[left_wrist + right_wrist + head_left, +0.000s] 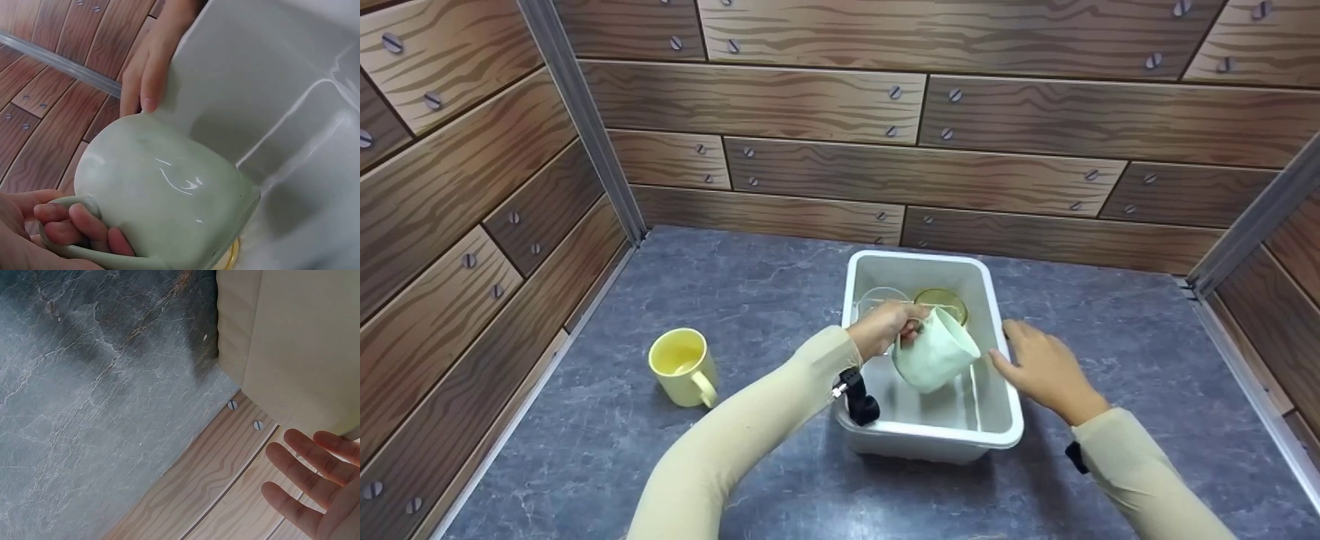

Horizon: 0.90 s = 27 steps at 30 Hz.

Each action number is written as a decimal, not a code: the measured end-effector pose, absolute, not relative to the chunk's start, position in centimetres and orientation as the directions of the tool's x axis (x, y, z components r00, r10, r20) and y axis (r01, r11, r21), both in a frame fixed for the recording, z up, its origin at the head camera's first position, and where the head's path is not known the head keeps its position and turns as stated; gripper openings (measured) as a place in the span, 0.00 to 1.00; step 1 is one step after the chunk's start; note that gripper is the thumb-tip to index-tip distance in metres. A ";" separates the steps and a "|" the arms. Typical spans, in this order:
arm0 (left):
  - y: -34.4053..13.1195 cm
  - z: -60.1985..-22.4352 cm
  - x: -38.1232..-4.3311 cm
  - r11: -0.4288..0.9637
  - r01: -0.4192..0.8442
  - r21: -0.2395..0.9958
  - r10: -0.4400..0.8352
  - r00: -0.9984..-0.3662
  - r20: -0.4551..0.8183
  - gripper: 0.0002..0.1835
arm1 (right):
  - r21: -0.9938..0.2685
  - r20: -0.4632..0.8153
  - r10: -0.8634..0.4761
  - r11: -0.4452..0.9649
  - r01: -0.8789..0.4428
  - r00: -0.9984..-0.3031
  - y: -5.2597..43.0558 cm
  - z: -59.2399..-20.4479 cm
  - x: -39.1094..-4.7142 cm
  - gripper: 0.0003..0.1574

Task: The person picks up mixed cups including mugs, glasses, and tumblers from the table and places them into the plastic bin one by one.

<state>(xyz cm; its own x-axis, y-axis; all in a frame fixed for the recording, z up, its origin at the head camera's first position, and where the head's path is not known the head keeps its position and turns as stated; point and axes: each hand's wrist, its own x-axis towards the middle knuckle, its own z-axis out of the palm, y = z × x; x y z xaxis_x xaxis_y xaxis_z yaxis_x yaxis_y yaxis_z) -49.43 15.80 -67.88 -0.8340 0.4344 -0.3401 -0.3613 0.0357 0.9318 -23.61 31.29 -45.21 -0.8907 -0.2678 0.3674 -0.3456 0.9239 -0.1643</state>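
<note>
Pinched by its handle in my left hand (889,328) is a pale green mug (934,356), tilted over the inside of a white plastic bin (1009,409). In the left wrist view the fingers of the left hand (84,228) go through the handle of the mug (163,180). My right hand (1046,371) is at the bin's right rim, fingers extended along the outside and thumb near the edge. Relaxed, separated fingers of the right hand (315,478) show in the right wrist view, holding nothing. Behind the mug, an amber glass dish (941,300) and a clear glass (883,294) sit in the bin's far end, partly hidden.
A yellow mug (682,367) stands upright on the dark marbled tabletop (765,277), left of the bin, its handle toward the front right. Wood-patterned panels (825,169) wall in the back and both sides. A metal strip (585,112) marks the left corner.
</note>
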 end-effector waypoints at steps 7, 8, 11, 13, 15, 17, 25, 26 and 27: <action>15.0 -64.2 -47.2 0.092 -0.399 0.912 0.449 -0.801 -0.396 0.12 | -0.168 0.379 -0.273 0.919 -0.356 -0.884 31.2 -45.3 -23.6 0.21; 14.7 -62.7 -46.1 0.099 -0.400 0.911 0.450 -0.799 -0.400 0.13 | -0.170 0.380 -0.272 0.919 -0.356 -0.884 31.2 -45.3 -23.6 0.21; 13.9 -58.5 -42.8 0.154 -0.397 0.905 0.441 -0.792 -0.423 0.15 | -0.177 0.369 -0.267 0.920 -0.349 -0.891 31.2 -45.3 -23.6 0.21; 13.7 -56.4 -40.9 0.189 -0.394 0.900 0.421 -0.795 -0.436 0.17 | -0.183 0.355 -0.262 0.922 -0.342 -0.897 31.2 -45.3 -23.6 0.20; 13.5 -55.2 -39.7 0.222 -0.397 0.891 0.419 -0.786 -0.455 0.18 | -0.184 0.340 -0.259 0.924 -0.334 -0.904 31.1 -45.2 -23.6 0.20; 13.5 -54.8 -39.2 0.241 -0.401 0.884 0.430 -0.772 -0.468 0.18 | -0.182 0.331 -0.258 0.927 -0.329 -0.908 31.1 -45.1 -23.6 0.21; 14.7 -56.9 -39.8 0.306 -0.445 0.842 0.411 -0.736 -0.538 0.11 | -0.197 0.321 -0.244 0.928 -0.317 -0.915 31.1 -45.2 -23.5 0.23; 14.9 -57.3 -40.0 0.311 -0.457 0.833 0.408 -0.728 -0.551 0.10 | -0.199 0.319 -0.244 0.928 -0.316 -0.916 31.1 -45.3 -23.5 0.23; 15.1 -57.6 -40.1 0.318 -0.467 0.825 0.400 -0.722 -0.564 0.10 | -0.201 0.318 -0.243 0.927 -0.316 -0.916 31.1 -45.3 -23.4 0.23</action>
<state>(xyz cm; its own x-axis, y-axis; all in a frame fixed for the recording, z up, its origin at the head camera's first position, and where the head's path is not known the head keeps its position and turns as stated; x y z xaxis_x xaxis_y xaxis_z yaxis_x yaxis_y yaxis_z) -40.10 15.08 -57.59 -0.7223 0.4003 -0.5639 -0.4674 0.3184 0.8247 -23.45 31.06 -45.28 -0.9164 -0.2433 0.3178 -0.3159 0.9273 -0.2009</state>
